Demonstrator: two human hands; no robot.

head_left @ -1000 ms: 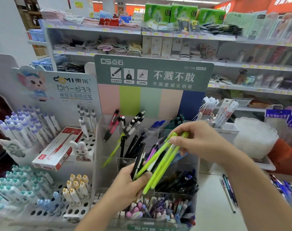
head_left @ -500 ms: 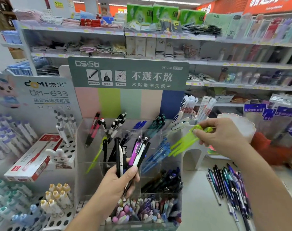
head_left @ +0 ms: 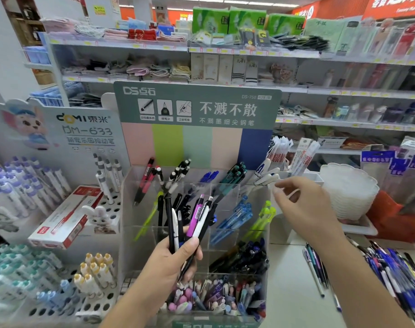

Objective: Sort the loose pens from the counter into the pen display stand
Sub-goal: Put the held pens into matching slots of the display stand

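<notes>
The clear acrylic pen display stand [head_left: 130, 209] stands centre, its compartments holding red, black, blue, teal and mixed pens. My left hand [head_left: 171, 259] grips a bundle of mixed pens [head_left: 192, 221], black, white and purple, in front of the stand's middle row. Lime green pens [head_left: 261, 218] sit in the right compartment of the middle row. My right hand [head_left: 301, 204] hovers just right of the stand, fingers loosely curled and holding nothing. Loose pens [head_left: 391, 273] lie on the counter at the right.
A white pen rack [head_left: 102, 301] with pastel pens and a red-and-white box [head_left: 66, 216] stands at the left. White scalloped trays [head_left: 348, 188] and an orange item [head_left: 391, 218] sit at the right. Store shelves fill the background.
The lime green pens left my right hand and now sit in the stand's right compartment. My right hand came away with nothing in it. The left hand keeps its bundle.
</notes>
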